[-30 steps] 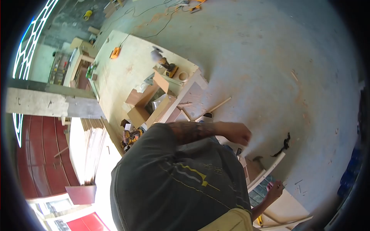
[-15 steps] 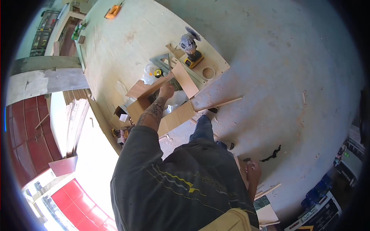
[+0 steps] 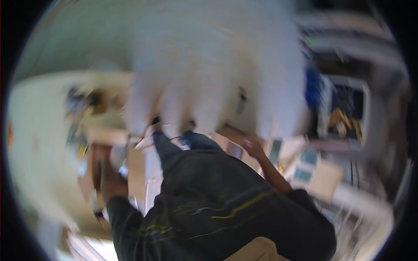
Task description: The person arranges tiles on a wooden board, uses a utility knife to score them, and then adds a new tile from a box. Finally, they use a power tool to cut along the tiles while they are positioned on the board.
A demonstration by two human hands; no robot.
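Note:
My left hand (image 3: 102, 153) reaches into the open cardboard box (image 3: 137, 173) on the worktable, between its raised flaps. Motion blur smears its fingers, and I cannot tell what they hold. Out to the right of my body, my right hand (image 3: 252, 148) is beside a light brown board or carton panel (image 3: 224, 141), its fingers blurred too. Just beyond the box lie a yellow tape measure (image 3: 82, 150) and a grinder-like power tool (image 3: 76, 100) with a yellow-and-black battery.
The pale worktable (image 3: 39, 126) fills the left side. At right stand blue bottles (image 3: 312, 87) and a white-framed container (image 3: 366, 108) with assorted pieces in it. Nearer, a panel with green squares (image 3: 305, 167) sits low. A dark strip (image 3: 241, 98) lies on the floor.
The view has swung right, so table and box now appear farther left and the right-hand side shows more. My left hand stays at the box; my right arm reaches farther forward in view.

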